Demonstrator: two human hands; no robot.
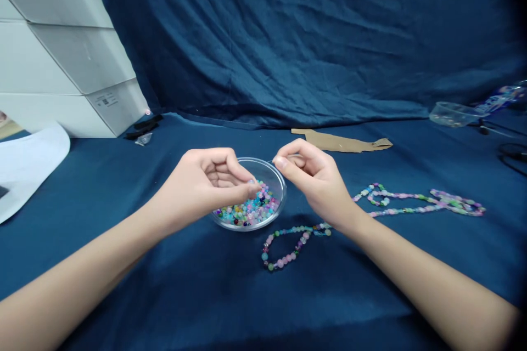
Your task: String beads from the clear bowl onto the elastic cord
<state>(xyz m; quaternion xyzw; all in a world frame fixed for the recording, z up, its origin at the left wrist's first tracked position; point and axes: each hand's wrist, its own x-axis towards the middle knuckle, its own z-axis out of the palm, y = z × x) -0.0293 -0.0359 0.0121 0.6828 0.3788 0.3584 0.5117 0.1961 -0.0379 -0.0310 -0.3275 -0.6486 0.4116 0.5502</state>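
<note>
A clear round bowl (281,197) holds many small coloured beads (247,211). My left hand (209,181) is over the bowl's left side, thumb and forefinger pinched on a small pale bead (251,181). At the bowl's upper right, my right hand (313,175) pinches the end of a thin string (270,162), which is barely visible. A strand of beads (284,260) lies in a loop on the blue cloth below the bowl. Another long beaded strand (411,210) stretches out to the right, beyond my right wrist, which hides part of the strands.
Torn brown cardboard (337,141) lies behind my right hand. White boxes (53,55) are stacked at the back left, near a white sheet (33,162) and a black item (144,125). A clear container (455,115) and dark cables (513,152) are at the far right.
</note>
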